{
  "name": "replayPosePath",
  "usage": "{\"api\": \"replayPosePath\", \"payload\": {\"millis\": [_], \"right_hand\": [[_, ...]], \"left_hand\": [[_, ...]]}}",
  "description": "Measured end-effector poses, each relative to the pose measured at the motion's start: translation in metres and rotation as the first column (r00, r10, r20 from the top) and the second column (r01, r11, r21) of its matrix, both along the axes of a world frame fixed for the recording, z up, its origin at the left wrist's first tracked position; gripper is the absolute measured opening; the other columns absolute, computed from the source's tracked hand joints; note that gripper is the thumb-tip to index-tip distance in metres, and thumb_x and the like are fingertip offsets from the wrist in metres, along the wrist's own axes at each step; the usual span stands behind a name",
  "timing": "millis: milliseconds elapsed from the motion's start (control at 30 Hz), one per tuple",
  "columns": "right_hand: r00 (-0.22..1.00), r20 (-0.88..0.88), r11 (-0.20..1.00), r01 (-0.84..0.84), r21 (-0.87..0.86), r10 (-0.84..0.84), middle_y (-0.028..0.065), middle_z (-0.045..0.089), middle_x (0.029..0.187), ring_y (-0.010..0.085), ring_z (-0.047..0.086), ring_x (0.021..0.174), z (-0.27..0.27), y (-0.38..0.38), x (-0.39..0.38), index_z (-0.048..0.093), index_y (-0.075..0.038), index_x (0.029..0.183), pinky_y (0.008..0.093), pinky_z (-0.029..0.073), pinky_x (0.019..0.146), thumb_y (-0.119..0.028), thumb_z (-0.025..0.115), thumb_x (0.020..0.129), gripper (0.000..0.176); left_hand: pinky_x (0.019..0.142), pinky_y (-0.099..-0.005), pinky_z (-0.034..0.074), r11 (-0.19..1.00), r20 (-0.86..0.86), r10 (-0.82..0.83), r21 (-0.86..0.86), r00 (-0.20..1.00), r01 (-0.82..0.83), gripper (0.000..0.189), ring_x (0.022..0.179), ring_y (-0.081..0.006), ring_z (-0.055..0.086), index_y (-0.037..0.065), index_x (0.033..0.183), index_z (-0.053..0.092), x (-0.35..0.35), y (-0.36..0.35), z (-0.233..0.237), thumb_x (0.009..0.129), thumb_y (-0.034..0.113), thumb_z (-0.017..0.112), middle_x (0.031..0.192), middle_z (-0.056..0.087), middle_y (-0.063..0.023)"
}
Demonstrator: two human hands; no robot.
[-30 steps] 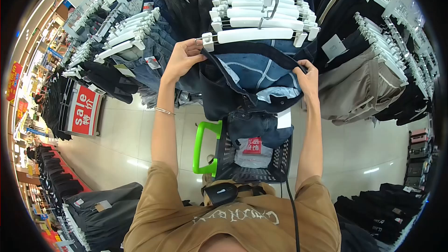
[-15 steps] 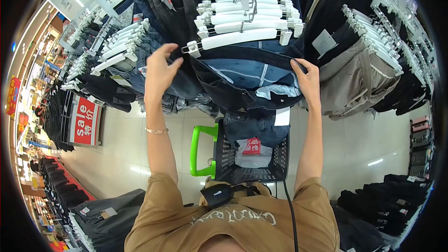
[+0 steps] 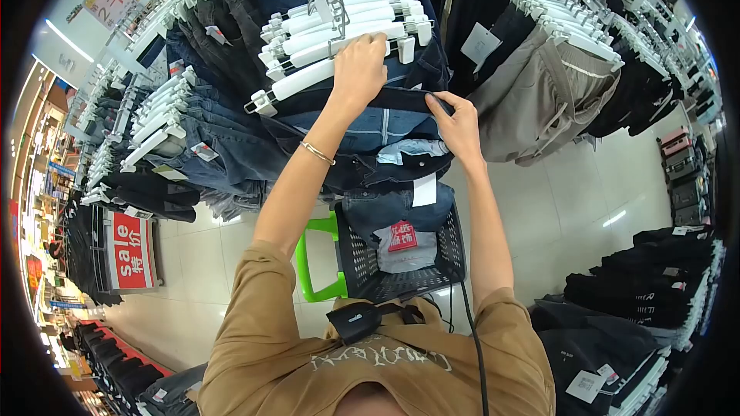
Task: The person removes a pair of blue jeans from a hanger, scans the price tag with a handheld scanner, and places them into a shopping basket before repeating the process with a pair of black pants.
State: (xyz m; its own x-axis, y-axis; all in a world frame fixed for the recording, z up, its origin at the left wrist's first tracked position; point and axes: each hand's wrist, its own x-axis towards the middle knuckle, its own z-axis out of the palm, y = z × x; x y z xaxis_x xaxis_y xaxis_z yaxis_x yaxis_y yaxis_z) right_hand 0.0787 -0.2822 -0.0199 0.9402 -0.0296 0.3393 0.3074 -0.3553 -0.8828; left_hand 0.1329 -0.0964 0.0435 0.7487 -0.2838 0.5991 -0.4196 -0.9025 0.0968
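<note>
My left hand is closed over the right part of the front white hanger, hiding that stretch of it. The hanger's left clip sits at the waistband's left side. With thumb and fingers, my right hand pinches the dark waistband of a pair of jeans at its right end. The waist gapes, showing blue lining with pale seams and a light-blue pocket lining. A white tag hangs from the front. More white hangers with jeans are packed right behind.
Below the jeans stands a black shopping basket with a green handle, holding dark denim and a grey bag. Grey-brown trousers hang at right, more jeans at left. A red sale sign stands at far left.
My left hand has moved right from beside the hanger's left clip and closed on the hanger. My right hand keeps its pinch on the waistband. The camera view has shifted.
</note>
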Motion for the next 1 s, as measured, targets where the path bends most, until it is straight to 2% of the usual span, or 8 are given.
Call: {"api": "replayPosePath", "payload": {"millis": [67,133,167,267,500,767,800,1000], "right_hand": [[1.0,-0.009,1.0,0.0,-0.002,0.0,0.0009,0.058,0.063,0.0042,0.046,0.059,0.0,-0.001,0.003,0.066,0.003,0.092,0.0224,0.037,0.052,-0.022,0.065,0.088,0.026],[0.999,-0.033,1.0,0.01,-0.003,-0.01,0.0184,0.064,0.071,0.0185,0.057,0.054,-0.001,0.001,0.009,0.066,0.002,0.096,0.0319,0.044,0.058,-0.025,0.064,0.086,0.029],[0.999,-0.032,1.0,0.006,0.001,-0.006,0.0184,0.064,0.071,0.0185,0.057,0.054,-0.003,0.002,0.014,0.066,0.002,0.096,0.0319,0.044,0.058,-0.025,0.064,0.086,0.029],[0.997,-0.075,0.999,0.025,-0.021,-0.026,0.0219,0.067,0.088,0.0332,0.066,0.078,0.001,0.007,0.022,0.065,0.001,0.101,0.0352,0.048,0.075,-0.025,0.061,0.087,0.03],[0.999,0.039,1.0,0.007,0.003,-0.007,0.0228,0.066,0.095,0.0369,0.064,0.09,-0.004,0.016,0.036,0.063,0.001,0.105,0.0381,0.047,0.08,-0.021,0.059,0.087,0.028],[0.988,-0.153,0.999,0.03,-0.027,-0.033,0.0229,0.065,0.088,0.0359,0.065,0.082,-0.005,0.016,0.031,0.061,0.001,0.099,0.0375,0.047,0.073,-0.021,0.059,0.088,0.025],[0.988,-0.153,0.999,0.027,-0.028,-0.031,0.0229,0.065,0.088,0.0359,0.065,0.082,-0.008,0.015,0.031,0.061,0.001,0.099,0.0375,0.047,0.073,-0.021,0.059,0.088,0.025],[1.0,-0.025,0.999,0.008,-0.05,-0.009,0.0205,0.061,0.075,0.0313,0.06,0.066,-0.001,0.004,0.018,0.057,0.0,0.096,0.037,0.044,0.066,-0.021,0.059,0.089,0.022]], "left_hand": [[0.078,-0.0424,0.048,0.999,-0.101,0.032,-0.038,0.994,-0.036,0.037,0.091,-0.0343,0.06,0.007,0.107,0.059,0.001,0.0,0.004,0.071,0.008,0.069,0.098,0.063,-0.0136],[0.079,-0.0429,0.048,0.999,-0.074,-0.017,-0.051,0.997,0.013,0.038,0.093,-0.0342,0.06,0.009,0.108,0.06,0.008,0.005,-0.001,0.071,0.007,0.069,0.099,0.064,-0.0139],[0.079,-0.0433,0.048,0.996,-0.047,-0.066,-0.062,0.997,0.063,0.039,0.094,-0.0342,0.06,0.01,0.108,0.06,0.011,0.009,-0.003,0.071,0.007,0.068,0.1,0.065,-0.0142],[0.081,-0.0438,0.048,0.996,-0.129,-0.087,-0.023,0.988,0.085,0.037,0.096,-0.034,0.061,0.011,0.109,0.062,0.009,0.009,0.005,0.072,0.006,0.067,0.1,0.066,-0.0147],[0.08,-0.0433,0.049,0.993,-0.156,-0.116,0.01,0.981,0.119,0.032,0.092,-0.0336,0.062,0.011,0.102,0.066,0.011,0.01,0.008,0.07,0.007,0.063,0.097,0.066,-0.0142],[0.077,-0.0395,0.049,0.981,-0.265,-0.188,0.001,0.946,0.195,0.031,0.086,-0.0321,0.063,0.009,0.1,0.065,-0.001,-0.005,0.022,0.071,0.02,0.063,0.092,0.067,-0.0137],[0.077,-0.039,0.049,0.974,-0.118,-0.227,-0.022,0.967,0.226,0.036,0.085,-0.0328,0.063,0.01,0.108,0.063,-0.005,-0.008,0.021,0.081,0.033,0.058,0.094,0.067,-0.0145],[0.071,-0.0402,0.047,0.956,-0.181,-0.29,-0.11,0.94,0.273,0.043,0.083,-0.0315,0.062,0.016,0.119,0.059,-0.007,-0.022,0.027,0.094,0.047,0.041,0.088,0.065,-0.01]]}}
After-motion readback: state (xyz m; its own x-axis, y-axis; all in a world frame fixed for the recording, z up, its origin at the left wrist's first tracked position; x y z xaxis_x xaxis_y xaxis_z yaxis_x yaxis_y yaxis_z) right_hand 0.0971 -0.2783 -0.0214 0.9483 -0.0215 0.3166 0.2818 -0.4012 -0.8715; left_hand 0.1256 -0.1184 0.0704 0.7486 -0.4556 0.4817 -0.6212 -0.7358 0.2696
